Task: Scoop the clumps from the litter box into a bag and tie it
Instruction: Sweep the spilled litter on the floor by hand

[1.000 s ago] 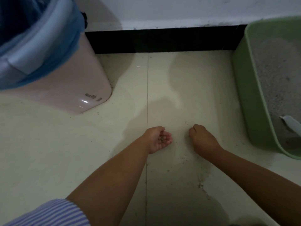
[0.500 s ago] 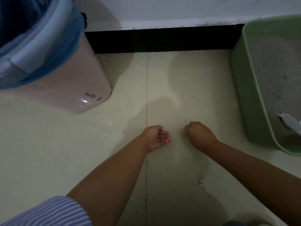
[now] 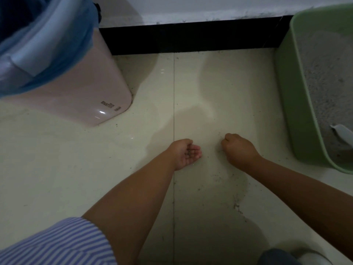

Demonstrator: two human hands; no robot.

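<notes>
Litter box [image 3: 286,104], green, far right against the wall; grey litter [image 3: 321,73] fills it, scoop [image 3: 342,133] lying at its near end. Bag [image 3: 63,43], blue, lines the pink bin [image 3: 91,96] far left. Between them, bare floor [image 3: 76,169] with stray grains [image 3: 219,175].

We note the left hand [image 3: 186,154] palm up, fingers [image 3: 195,153] loosely cupped, a few dark grains in the palm. Right hand [image 3: 239,150] knuckles up beside it, fingertips bunched down at the floor; whether they pinch a grain we cannot tell.

Key relation: grains lie just under and behind the right hand; the cupped left waits close by, on the bag's side. We judge spill cleanup, tying not begun.
</notes>
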